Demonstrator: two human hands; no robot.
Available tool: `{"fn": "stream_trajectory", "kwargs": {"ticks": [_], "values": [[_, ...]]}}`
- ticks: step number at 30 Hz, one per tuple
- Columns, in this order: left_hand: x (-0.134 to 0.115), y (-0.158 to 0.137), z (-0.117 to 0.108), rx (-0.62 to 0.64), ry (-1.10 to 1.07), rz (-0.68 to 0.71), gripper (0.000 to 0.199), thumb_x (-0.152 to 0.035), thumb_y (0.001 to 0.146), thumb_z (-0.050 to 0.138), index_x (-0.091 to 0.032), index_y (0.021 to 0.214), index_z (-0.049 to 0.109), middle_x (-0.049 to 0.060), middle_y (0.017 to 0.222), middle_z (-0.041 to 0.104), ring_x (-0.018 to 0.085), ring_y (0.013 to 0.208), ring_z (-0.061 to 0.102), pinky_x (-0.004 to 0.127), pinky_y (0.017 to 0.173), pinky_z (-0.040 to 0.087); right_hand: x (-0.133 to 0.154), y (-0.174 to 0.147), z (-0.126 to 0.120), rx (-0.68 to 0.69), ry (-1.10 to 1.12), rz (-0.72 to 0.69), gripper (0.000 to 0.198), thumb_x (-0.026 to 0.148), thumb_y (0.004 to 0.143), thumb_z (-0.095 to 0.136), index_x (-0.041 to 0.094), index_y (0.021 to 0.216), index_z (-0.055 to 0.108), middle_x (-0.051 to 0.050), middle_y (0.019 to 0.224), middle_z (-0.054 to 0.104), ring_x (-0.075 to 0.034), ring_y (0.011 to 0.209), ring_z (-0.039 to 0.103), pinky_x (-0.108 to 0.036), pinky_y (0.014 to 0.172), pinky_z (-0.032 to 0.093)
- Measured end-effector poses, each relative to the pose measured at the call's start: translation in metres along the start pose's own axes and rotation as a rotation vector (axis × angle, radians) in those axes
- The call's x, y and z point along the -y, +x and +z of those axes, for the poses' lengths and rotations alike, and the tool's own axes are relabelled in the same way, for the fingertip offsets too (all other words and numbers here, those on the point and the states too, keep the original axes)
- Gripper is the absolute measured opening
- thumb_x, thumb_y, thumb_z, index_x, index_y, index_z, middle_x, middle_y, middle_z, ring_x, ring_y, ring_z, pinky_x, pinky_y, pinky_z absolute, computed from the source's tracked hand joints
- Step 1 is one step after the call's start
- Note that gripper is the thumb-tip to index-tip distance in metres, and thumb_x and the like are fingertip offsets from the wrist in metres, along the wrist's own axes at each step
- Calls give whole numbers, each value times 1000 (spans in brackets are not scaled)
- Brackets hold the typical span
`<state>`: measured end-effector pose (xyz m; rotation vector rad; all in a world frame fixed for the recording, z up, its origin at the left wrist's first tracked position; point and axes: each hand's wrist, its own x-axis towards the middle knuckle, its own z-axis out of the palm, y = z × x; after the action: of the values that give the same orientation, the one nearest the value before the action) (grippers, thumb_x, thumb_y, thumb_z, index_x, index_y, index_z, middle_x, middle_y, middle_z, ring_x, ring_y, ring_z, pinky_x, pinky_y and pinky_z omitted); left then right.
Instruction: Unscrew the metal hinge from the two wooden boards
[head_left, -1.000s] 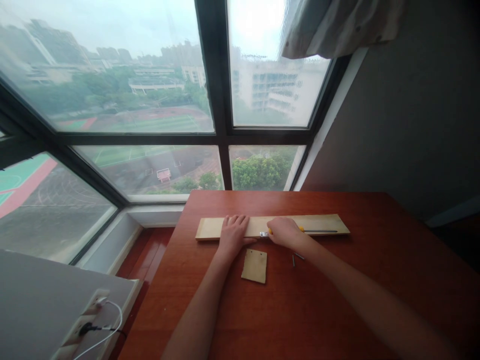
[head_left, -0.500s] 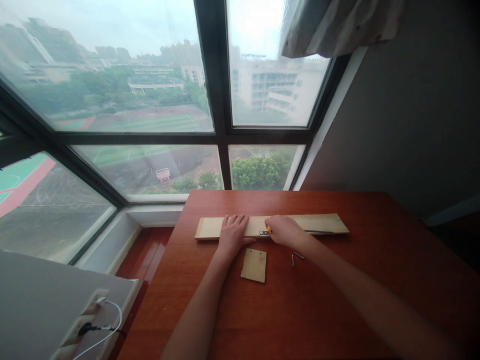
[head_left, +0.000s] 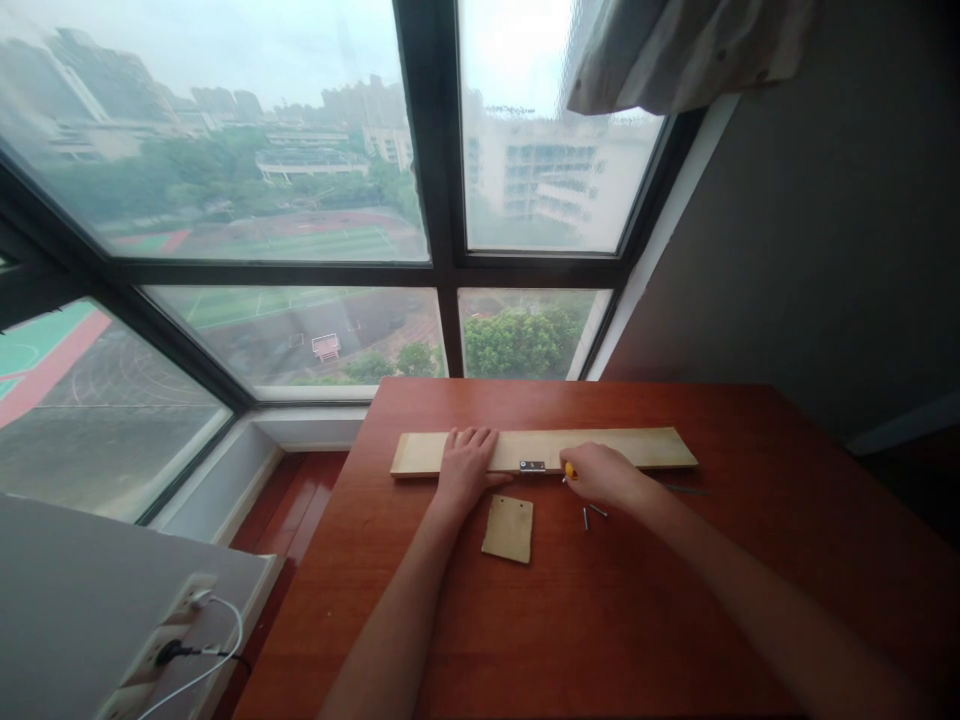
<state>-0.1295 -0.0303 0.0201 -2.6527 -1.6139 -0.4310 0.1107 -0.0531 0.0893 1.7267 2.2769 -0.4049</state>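
My right hand (head_left: 604, 477), closed on the yellow-handled screwdriver (head_left: 570, 469), has slid right, off the small metal hinge (head_left: 532, 466), now just left of it. My left hand (head_left: 466, 466) presses flat, fingers together, on the long pale wooden board (head_left: 645, 447) running left-right.

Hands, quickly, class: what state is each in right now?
Left hand: open, flat on the plank.
Right hand: closed on a screwdriver.

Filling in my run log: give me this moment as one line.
left hand: flat on plank | right hand: grips yellow-handled tool | hinge: on plank edge | screws, small board: on table
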Motion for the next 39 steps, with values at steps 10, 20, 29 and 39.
{"fn": "stream_trajectory", "kwargs": {"ticks": [10, 20, 29, 39], "values": [[1, 0, 1, -11, -3, 1, 60, -58, 79, 63, -24, 128, 52, 9, 128, 60, 29, 118, 51, 46, 107, 30, -16, -29, 25, 64, 33, 46, 14, 24, 83, 55, 22, 90, 67, -9, 99, 71, -23, 87, 67, -27, 62, 36], [0, 0, 1, 1, -9, -11, 63, -56, 75, 69, -27, 129, 53, 9, 129, 60, 29, 119, 51, 46, 108, 30, -19, -33, 29, 40, 27, 61, 19, 22, 83, 51, 23, 96, 66, -10, 101, 71, -25, 89, 68, -28, 65, 38], [1, 1, 1, -5, -9, -4, 61, -56, 77, 66, -26, 128, 53, 9, 128, 60, 29, 118, 52, 47, 107, 31, -5, -24, 31, -13, 1, 39, 34, 15, 86, 47, 25, 117, 59, -9, 112, 69, -25, 100, 66, -30, 75, 41], [1, 0, 2, -10, -19, -9, 64, -59, 75, 67, -26, 128, 53, 9, 129, 60, 29, 118, 51, 46, 107, 30, -3, -24, 27, 28, -7, 1, 22, 15, 84, 48, 22, 94, 67, -10, 102, 71, -25, 93, 67, -29, 71, 41]]}}
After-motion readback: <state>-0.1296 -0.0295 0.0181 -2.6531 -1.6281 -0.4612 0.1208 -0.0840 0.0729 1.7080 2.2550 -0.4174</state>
